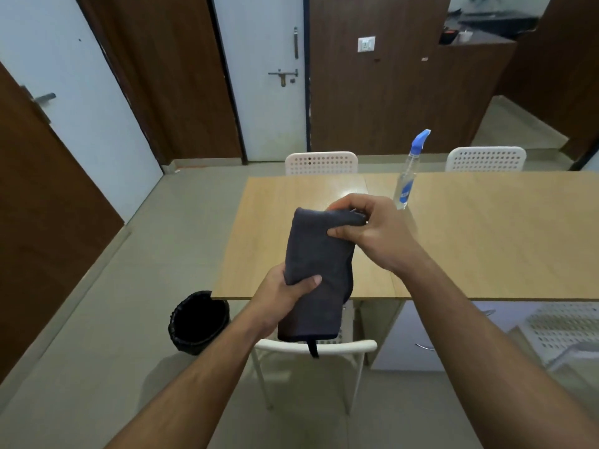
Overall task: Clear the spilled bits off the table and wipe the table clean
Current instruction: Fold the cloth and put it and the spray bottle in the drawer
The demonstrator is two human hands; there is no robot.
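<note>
- The right hand is pinching the top edge of the dark grey cloth, thumb under and fingers curled over the fold
- The left hand is clamping the cloth's lower left side, thumb lying across the front — the cloth is hanging folded between both hands, above the table's near edge
- No spilled bits are showing on the wooden table; the spray bottle is standing upright just beyond the right hand, and a black bin is sitting on the floor by the table's near left corner
- The step seems to be folding the cloth into a pad — keeping the edges aligned and the pad flat should give even contact when wiping
</note>
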